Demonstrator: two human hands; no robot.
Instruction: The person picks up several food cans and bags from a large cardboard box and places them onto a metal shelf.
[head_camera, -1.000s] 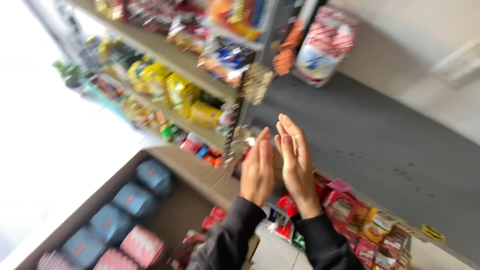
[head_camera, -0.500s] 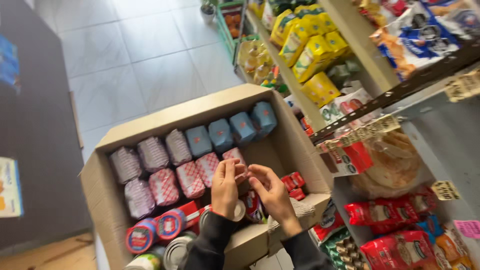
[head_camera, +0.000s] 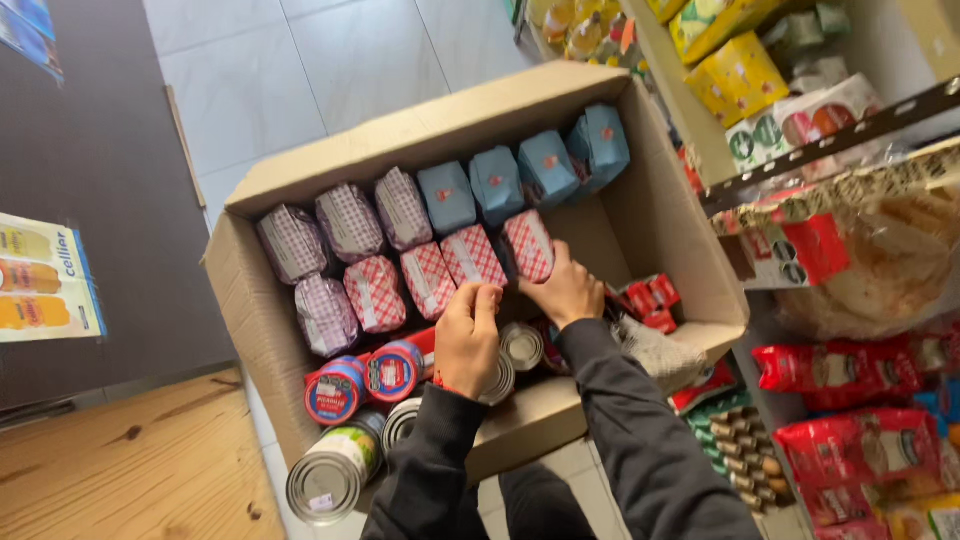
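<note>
While both arms in dark sleeves reach down into it, the open cardboard box (head_camera: 262, 300) fills the middle of the head view, standing on a pale tiled floor (head_camera: 330, 60) between a dark panel (head_camera: 90, 160) on one side and stocked shop shelves (head_camera: 800, 150) on the other. A wooden surface (head_camera: 120, 460) sits at the near corner beside the box. Inside, soft packets stand in two rows: along the far wall three purple checked packets (head_camera: 350, 222) and four blue packets (head_camera: 497, 184); in the nearer row one more purple checked packet (head_camera: 325, 315) and four red checked packets (head_camera: 430, 280). Nearer the person lie cans: two with red and blue labels (head_camera: 362, 380), a plain silver one (head_camera: 522, 346) between the hands, and a larger can with a green label (head_camera: 335, 472) at the box's near edge. A few small red packs (head_camera: 652, 300) lie in the bare corner by the right wall. The left hand (head_camera: 467, 335) has its fingers curled down against the lower edge of a red checked packet, touching it, with cans just beneath the palm. The right hand (head_camera: 568, 290) is closed around the bottom of the last red checked packet (head_camera: 528, 245) in the row, thumb and fingers pressed to it. On the shelves, yellow bags (head_camera: 735, 75) sit above and red bags (head_camera: 840, 365) below.
</note>
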